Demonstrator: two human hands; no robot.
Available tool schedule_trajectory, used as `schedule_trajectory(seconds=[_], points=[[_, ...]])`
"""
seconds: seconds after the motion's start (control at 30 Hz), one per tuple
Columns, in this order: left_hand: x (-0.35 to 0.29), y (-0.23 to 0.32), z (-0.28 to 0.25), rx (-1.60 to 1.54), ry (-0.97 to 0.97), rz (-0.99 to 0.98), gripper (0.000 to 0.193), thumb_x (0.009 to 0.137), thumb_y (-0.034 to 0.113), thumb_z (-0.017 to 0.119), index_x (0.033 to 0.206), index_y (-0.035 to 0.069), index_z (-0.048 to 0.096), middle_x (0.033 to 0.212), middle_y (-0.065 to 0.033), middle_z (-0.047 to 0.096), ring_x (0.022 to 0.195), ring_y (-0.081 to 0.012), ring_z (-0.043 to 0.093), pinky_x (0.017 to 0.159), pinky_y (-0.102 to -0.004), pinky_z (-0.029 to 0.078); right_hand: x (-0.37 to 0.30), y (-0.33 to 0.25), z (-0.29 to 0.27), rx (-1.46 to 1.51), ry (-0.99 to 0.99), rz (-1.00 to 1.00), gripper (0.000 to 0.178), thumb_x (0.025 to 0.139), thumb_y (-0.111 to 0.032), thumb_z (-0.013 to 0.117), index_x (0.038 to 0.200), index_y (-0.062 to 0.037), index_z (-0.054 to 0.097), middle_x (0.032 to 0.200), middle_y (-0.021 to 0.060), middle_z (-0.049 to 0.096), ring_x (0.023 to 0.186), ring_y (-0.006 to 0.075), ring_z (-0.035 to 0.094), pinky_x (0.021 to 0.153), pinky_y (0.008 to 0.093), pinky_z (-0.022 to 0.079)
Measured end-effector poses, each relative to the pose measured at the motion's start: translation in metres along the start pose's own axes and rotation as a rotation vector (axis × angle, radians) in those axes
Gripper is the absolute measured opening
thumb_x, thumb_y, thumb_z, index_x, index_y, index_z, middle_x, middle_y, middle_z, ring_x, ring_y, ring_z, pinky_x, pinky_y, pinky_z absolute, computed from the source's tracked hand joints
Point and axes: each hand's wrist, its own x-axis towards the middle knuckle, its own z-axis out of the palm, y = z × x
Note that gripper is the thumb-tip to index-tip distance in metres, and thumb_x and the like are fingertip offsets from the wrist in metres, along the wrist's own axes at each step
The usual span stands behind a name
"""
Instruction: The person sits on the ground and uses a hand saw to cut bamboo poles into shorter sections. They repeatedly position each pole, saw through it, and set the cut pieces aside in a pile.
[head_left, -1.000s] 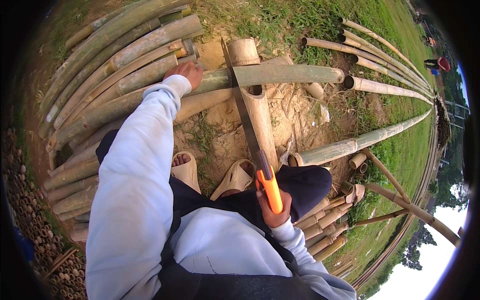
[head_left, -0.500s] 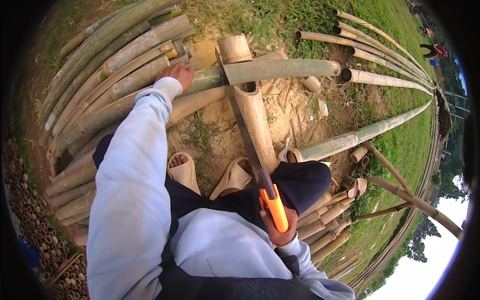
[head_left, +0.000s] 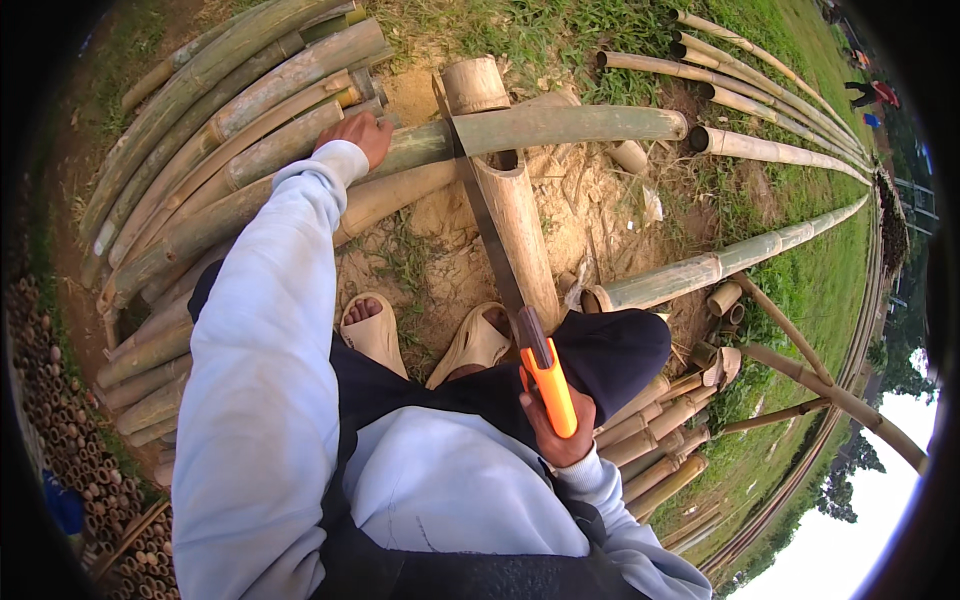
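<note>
My right hand [head_left: 565, 432] is wrapped round the orange handle of a hand saw [head_left: 492, 240]. The long dark blade runs away from me and lies across a greenish bamboo pole [head_left: 575, 124], at the cut line. Farther left on that same pole rests my left hand [head_left: 360, 138], its fingers curled over the top and pressing it down. Under the pole, beside the blade, an upright-leaning pale bamboo post [head_left: 520, 235] with an open upper end serves as a prop. A short bamboo stump [head_left: 474, 86] stands just beyond the pole.
Stacked bamboo poles [head_left: 240, 130] fill the left side. More long poles [head_left: 770, 150] lie on grass at the right, with another pole [head_left: 720, 268] near my knee. Cut bamboo pieces [head_left: 665, 440] are heaped at my right. My sandalled feet [head_left: 470, 350] are below the blade. A distant person [head_left: 884, 92] stands far right.
The saw has slid slightly away from me along its cut, its handle and my right hand moving forward. My left hand stays on the pole. The view has shifted a little.
</note>
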Motion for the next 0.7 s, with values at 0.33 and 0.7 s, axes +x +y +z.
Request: schedule_trajectory(seconds=[0.33, 0.7], points=[[0.006, 0.009, 0.002, -0.024, 0.037, 0.051, 0.059, 0.101, 0.048, 0.041, 0.124, 0.001, 0.067, 0.133, -0.0232, 0.064, 0.124, -0.0413, 0.060, 0.109, -0.0497, 0.044, 0.143, 0.024, 0.072, 0.143, 0.032, -0.076, 0.015, 0.095, -0.010, 0.072, 0.095, 0.0029, 0.065, 0.071, 0.0023, 0.059, 0.063, 0.0100, 0.052, 0.059, 0.0284, 0.045], [0.001, 0.012, 0.001, -0.018, 0.013, 0.029, 0.056, 0.103, 0.045, 0.041, 0.125, 0.001, 0.067, 0.133, -0.0230, 0.064, 0.124, -0.0401, 0.061, 0.108, -0.0488, 0.046, 0.047, 0.033, 0.025, 0.080, -0.036, 0.084, 0.013, 0.091, -0.008, 0.072, 0.088, 0.0024, 0.065, 0.062, 0.0066, 0.056, 0.055, 0.0140, 0.051, 0.055, 0.0320, 0.044]])
